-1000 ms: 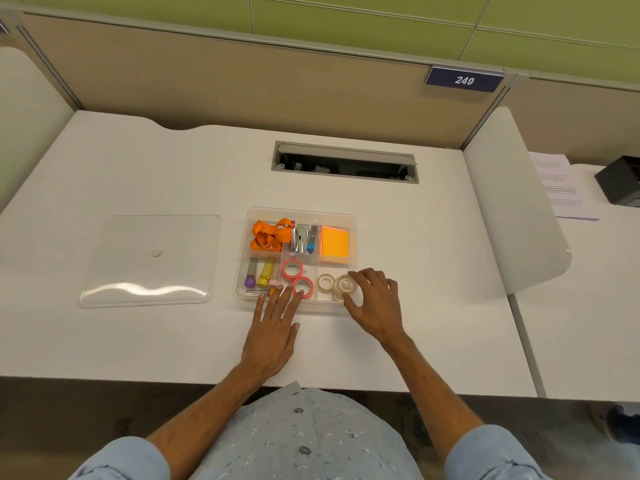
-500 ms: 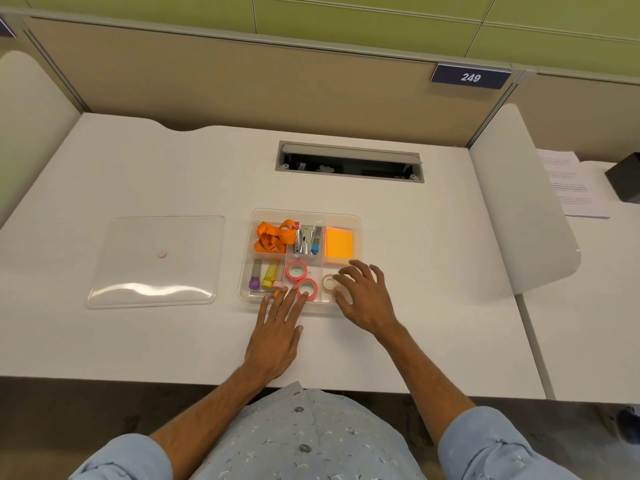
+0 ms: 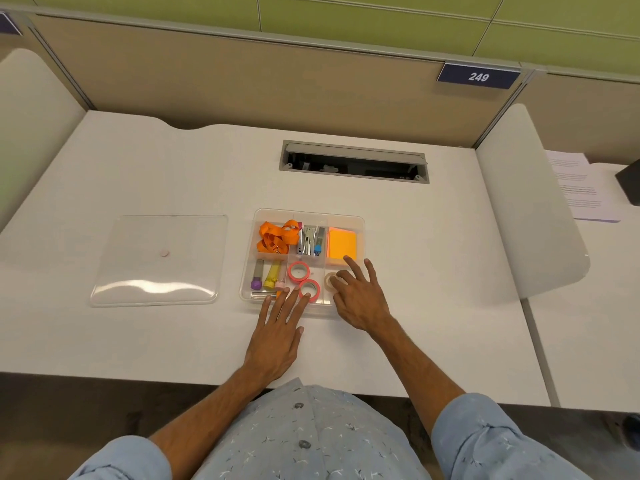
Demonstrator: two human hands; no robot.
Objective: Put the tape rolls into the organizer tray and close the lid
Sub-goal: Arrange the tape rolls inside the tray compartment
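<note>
A: What is nearest the person?

B: The left hand lies flat on the white desk, fingers spread and straight, gripping nothing. Its fingertips reach the near rim of the clear organizer tray, beside the closer pink tape roll.

A: And the right hand?

B: The right hand is loosely open with its fingers splayed over the tray's near right compartment. It covers most of what lies there; a clear tape roll shows just at its fingertips. Whether the fingers actually pinch that roll, I cannot tell.

A: What else sits in the tray?

B: A second pink tape roll lies flat in the middle near compartment, just behind the first. To the left are a purple-capped tube and a yellow one. The far row holds an orange lanyard, a stapler and an orange pad of sticky notes.

A: Where is the lid?

B: The clear lid lies flat on the desk, apart from the tray on its left. Farther back is a cable slot, then the partition with a plate reading 249.
</note>
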